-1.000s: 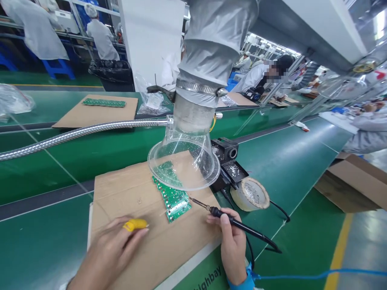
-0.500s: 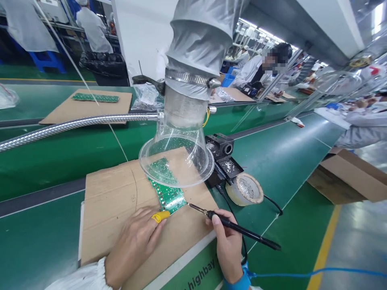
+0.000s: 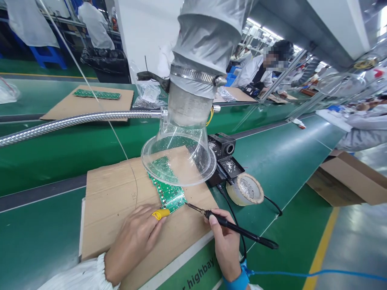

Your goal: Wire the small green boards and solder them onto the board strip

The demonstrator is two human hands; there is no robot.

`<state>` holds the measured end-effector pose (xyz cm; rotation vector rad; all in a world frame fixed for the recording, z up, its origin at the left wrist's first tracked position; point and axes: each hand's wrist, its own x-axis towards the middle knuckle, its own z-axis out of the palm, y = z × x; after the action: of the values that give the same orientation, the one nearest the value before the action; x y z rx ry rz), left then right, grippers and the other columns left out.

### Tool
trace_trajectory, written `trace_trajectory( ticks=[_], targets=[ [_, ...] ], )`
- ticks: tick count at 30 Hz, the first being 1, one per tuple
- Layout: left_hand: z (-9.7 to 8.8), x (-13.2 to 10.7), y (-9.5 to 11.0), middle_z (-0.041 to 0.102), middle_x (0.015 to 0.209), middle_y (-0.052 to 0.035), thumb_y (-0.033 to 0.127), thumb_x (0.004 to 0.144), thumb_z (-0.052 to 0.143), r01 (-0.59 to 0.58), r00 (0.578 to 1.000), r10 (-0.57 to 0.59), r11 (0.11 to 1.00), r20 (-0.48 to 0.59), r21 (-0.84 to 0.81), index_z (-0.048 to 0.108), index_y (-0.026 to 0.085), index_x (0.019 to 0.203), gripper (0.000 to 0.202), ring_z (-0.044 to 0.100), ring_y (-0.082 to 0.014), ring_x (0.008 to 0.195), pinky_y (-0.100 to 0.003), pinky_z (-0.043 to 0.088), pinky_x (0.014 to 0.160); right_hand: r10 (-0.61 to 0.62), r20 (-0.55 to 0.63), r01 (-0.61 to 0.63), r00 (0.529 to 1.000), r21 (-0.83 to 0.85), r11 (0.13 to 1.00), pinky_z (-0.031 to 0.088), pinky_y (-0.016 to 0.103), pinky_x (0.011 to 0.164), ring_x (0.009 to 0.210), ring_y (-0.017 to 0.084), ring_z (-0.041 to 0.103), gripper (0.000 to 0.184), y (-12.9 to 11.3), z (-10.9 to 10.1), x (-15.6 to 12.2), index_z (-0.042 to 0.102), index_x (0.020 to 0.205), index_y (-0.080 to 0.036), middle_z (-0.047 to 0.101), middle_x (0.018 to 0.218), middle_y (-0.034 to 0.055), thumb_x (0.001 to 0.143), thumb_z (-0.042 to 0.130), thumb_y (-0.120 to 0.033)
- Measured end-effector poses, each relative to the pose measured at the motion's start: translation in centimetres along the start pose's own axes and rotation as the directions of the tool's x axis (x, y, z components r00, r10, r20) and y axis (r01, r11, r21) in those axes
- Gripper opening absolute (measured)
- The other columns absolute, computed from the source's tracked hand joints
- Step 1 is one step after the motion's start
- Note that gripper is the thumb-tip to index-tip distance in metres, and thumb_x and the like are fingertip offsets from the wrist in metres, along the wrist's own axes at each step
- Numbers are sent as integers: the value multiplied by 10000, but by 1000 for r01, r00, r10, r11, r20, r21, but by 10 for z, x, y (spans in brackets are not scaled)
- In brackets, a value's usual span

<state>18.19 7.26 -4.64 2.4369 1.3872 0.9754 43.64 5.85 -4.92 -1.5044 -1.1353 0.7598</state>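
A green circuit board (image 3: 172, 196) lies on a cardboard sheet (image 3: 111, 205), its far part seen through a clear fume hood (image 3: 178, 161). My left hand (image 3: 136, 233), a yellow finger cot (image 3: 161, 214) on one finger, grips the board's near left corner between thumb and finger. In my right hand (image 3: 225, 239) is a black soldering iron (image 3: 238, 228), held like a pen. Its tip points left and meets the board's near right edge; whether it touches a joint is too small to tell. A blue wrist strap (image 3: 238, 279) circles my right wrist.
Right of the board stand a black iron stand (image 3: 222, 147) and a round pot (image 3: 245, 189) with solder bits. A metal flexible hose (image 3: 81, 117) crosses at left. Behind, another board (image 3: 96, 94) lies on cardboard. Co-workers sit farther off; an open carton (image 3: 347, 177) is at right.
The view has shifted slightly, moving the hood a little right in the picture. Both hands keep their grip, and the iron's tip stays at the same corner of the board.
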Motion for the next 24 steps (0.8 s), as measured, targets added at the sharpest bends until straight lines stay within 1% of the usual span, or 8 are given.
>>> trace_trajectory(
  ticks=[4,6,10,15,20,24],
  targets=[
    [1,2,2,748,986,-57,216,1014,526,-10,1000,10,1000,-3,27,665,212,1066,149,708,-226,895,-394,562,775,-2,7,3,1000,-18,1000,593,338,710,770,226,706,282,2,-1,0,709,929,-211,727,855,67,895,695,-490],
    [1,3,3,748,965,-53,211,1014,520,-5,1000,5,999,-4,38,671,212,1092,170,707,-224,873,-393,562,767,-10,2,10,1000,-25,1000,590,342,712,776,231,702,286,2,-1,0,715,919,-210,727,855,70,888,700,-494],
    [1,3,5,754,958,-47,214,1012,518,10,1000,-9,999,-19,36,696,211,1052,182,713,-215,854,-376,565,754,-10,-7,9,1000,-23,1000,591,355,720,787,239,706,293,3,-1,-1,714,914,-211,727,851,71,882,707,-501],
    [2,1,3,762,978,-42,218,1004,533,23,999,-22,1000,-45,20,706,216,1003,174,720,-204,872,-360,569,783,13,-9,-13,1000,17,1000,605,360,722,789,239,722,297,2,-1,-2,706,945,-214,742,877,74,892,700,-506],
    [2,2,3,749,934,-46,222,1015,509,15,1000,-15,999,-17,48,700,211,986,193,702,-204,819,-359,548,737,4,15,-4,1000,-15,1000,602,356,730,800,238,719,270,1,-1,-1,719,949,-218,735,897,76,890,706,-481],
    [3,3,5,732,885,-36,206,1013,499,25,1000,-24,997,-7,80,675,207,897,211,685,-206,788,-370,530,723,-3,18,4,1000,-30,1000,600,354,727,796,239,716,268,1,-2,0,728,936,-218,733,891,75,880,713,-480]
  ],
)
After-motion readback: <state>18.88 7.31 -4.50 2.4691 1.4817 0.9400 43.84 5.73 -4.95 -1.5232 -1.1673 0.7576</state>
